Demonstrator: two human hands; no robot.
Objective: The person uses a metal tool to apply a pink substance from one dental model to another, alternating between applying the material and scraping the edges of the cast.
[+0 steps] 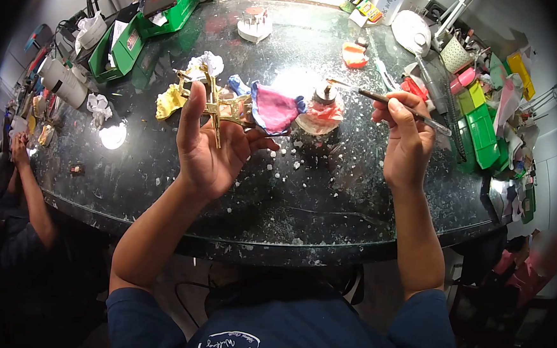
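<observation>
Head view. A brass-coloured frame [215, 109] is shown above the dark, speckled tabletop [301, 220], held in the left hand [214, 154]. It is built of thin bars, crossed and jointed, with a glossy metallic surface. A pink sheet [275, 110], edged in blue, is seen at its right end; a lumpy yellow piece [170, 101] is seen at its left, and a crumpled-looking white piece [207, 62] behind it. How these pieces are fixed to the frame cannot be told. The frame is clasped between the raised thumb and the other fingers, which are spread beneath and behind it and are partly hidden.

By the right hand [408, 137] a slender tool [369, 94] is gripped, thumb and fingers being pinched about its dark handle. Its tip is placed at the top of a burner [320, 116]; whether contact is made cannot be told.

Counted: one frame, one pink sheet, one yellow piece, one tool and one burner. Farther back, one round stand [255, 27] and one orange-red piece [354, 55] are set on the tabletop. Two green bins [117, 55] are placed at the far left. At the left edge, a co-worker's two hands [20, 148] are held together.
</observation>
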